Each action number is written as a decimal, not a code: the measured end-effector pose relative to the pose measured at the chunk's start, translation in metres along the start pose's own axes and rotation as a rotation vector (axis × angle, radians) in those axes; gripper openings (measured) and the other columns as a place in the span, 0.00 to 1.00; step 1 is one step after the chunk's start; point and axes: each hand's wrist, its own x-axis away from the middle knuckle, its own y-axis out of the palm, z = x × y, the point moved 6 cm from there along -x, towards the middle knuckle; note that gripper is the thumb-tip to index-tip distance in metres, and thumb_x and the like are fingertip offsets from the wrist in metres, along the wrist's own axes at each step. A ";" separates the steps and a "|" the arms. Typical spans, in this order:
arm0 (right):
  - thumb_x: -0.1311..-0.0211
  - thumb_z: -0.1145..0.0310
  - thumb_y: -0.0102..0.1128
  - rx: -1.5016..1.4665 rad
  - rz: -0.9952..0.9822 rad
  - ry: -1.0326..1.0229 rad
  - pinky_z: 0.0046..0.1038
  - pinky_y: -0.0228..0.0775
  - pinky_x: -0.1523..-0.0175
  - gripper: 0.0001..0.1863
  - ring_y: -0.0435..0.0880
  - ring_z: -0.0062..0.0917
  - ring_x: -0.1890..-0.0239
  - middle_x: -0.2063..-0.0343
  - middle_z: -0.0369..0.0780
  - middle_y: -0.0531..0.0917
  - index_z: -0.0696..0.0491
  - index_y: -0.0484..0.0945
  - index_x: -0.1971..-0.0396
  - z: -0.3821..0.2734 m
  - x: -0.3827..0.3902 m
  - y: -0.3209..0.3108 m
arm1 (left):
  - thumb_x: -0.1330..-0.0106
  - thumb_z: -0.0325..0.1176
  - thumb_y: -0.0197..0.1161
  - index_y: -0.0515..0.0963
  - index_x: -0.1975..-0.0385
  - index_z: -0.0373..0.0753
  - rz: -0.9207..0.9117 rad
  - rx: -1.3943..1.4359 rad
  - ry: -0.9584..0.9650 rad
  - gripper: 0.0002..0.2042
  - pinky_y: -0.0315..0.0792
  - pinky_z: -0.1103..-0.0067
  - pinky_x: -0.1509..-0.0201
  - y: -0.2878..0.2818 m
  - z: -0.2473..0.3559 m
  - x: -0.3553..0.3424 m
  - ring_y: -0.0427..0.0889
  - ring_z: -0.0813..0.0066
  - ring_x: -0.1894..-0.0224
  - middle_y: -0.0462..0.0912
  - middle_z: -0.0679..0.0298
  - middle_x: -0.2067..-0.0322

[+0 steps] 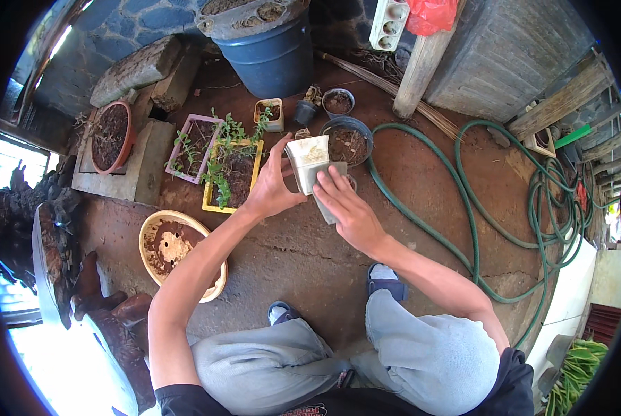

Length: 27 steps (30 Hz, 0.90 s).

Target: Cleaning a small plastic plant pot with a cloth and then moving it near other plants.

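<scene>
A small, squarish white pot (308,154) with brown stains is held up in front of me, tilted. My left hand (271,186) grips it from the left side, fingers curled round it. On its right side, my right hand (346,206) presses a flat grey piece (326,210) that looks like a cloth, fingers laid over it; its exact kind is not clear. Just beyond the white pot stands a dark round pot (366,132) of soil. A yellow rectangular planter (212,200) with leafy green plants sits on the ground to the left of my left hand.
A cream oval basin (146,251) with dirt lies at the left. Behind it are a purple planter (171,166) and a terracotta pot (127,149) on blocks. A blue bucket (269,66) stands at the back. Green hose (471,229) loops across the right ground.
</scene>
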 end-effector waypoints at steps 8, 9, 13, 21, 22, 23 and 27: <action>0.53 0.91 0.65 -0.203 0.208 0.165 0.46 0.68 0.20 0.42 0.70 0.39 0.21 0.28 0.45 0.78 0.52 0.80 0.32 0.021 -0.023 -0.029 | 0.57 0.24 0.87 0.46 0.19 0.34 -0.033 -0.017 -0.019 0.65 0.81 0.61 0.28 0.002 -0.011 0.011 0.77 0.48 0.29 0.55 0.48 0.21; 0.53 0.91 0.65 -0.206 0.209 0.165 0.46 0.68 0.20 0.42 0.70 0.39 0.21 0.28 0.45 0.78 0.52 0.80 0.32 0.025 -0.029 -0.027 | 0.57 0.22 0.86 0.44 0.19 0.35 -0.030 -0.038 -0.031 0.65 0.79 0.61 0.26 0.001 -0.011 0.011 0.78 0.48 0.30 0.60 0.45 0.24; 0.52 0.92 0.64 -0.003 0.092 0.022 0.49 0.63 0.18 0.43 0.66 0.40 0.19 0.25 0.45 0.74 0.55 0.77 0.30 0.015 -0.038 -0.010 | 0.57 0.22 0.85 0.43 0.19 0.35 -0.067 -0.010 -0.022 0.66 0.77 0.61 0.25 0.010 -0.004 0.004 0.80 0.48 0.31 0.67 0.42 0.28; 0.45 0.85 0.68 0.003 -0.105 -0.132 0.51 0.56 0.15 0.39 0.63 0.36 0.18 0.23 0.41 0.72 0.55 0.76 0.29 -0.016 0.001 0.017 | 0.50 0.20 0.82 0.45 0.18 0.35 -0.008 0.084 0.022 0.61 0.78 0.61 0.27 0.007 -0.001 0.002 0.79 0.53 0.30 0.71 0.44 0.29; 0.43 0.87 0.64 -0.022 -0.093 -0.112 0.50 0.56 0.15 0.37 0.64 0.35 0.18 0.24 0.41 0.73 0.55 0.77 0.30 -0.015 -0.003 0.015 | 0.51 0.20 0.82 0.45 0.18 0.34 -0.017 0.076 -0.001 0.61 0.79 0.61 0.27 0.007 -0.006 0.001 0.79 0.52 0.30 0.69 0.44 0.28; 0.43 0.87 0.64 -0.023 -0.093 -0.114 0.50 0.56 0.15 0.37 0.64 0.35 0.18 0.24 0.41 0.73 0.55 0.77 0.30 -0.015 -0.006 0.012 | 0.52 0.20 0.83 0.45 0.18 0.34 -0.025 0.067 -0.024 0.61 0.79 0.60 0.27 0.007 -0.010 0.000 0.79 0.52 0.30 0.67 0.45 0.26; 0.41 0.87 0.61 -0.251 0.048 0.012 0.47 0.65 0.19 0.34 0.72 0.36 0.22 0.28 0.43 0.78 0.56 0.78 0.31 0.002 -0.010 -0.005 | 0.53 0.22 0.84 0.45 0.18 0.34 -0.024 0.008 -0.003 0.63 0.78 0.60 0.26 0.005 -0.011 0.002 0.78 0.52 0.29 0.61 0.47 0.23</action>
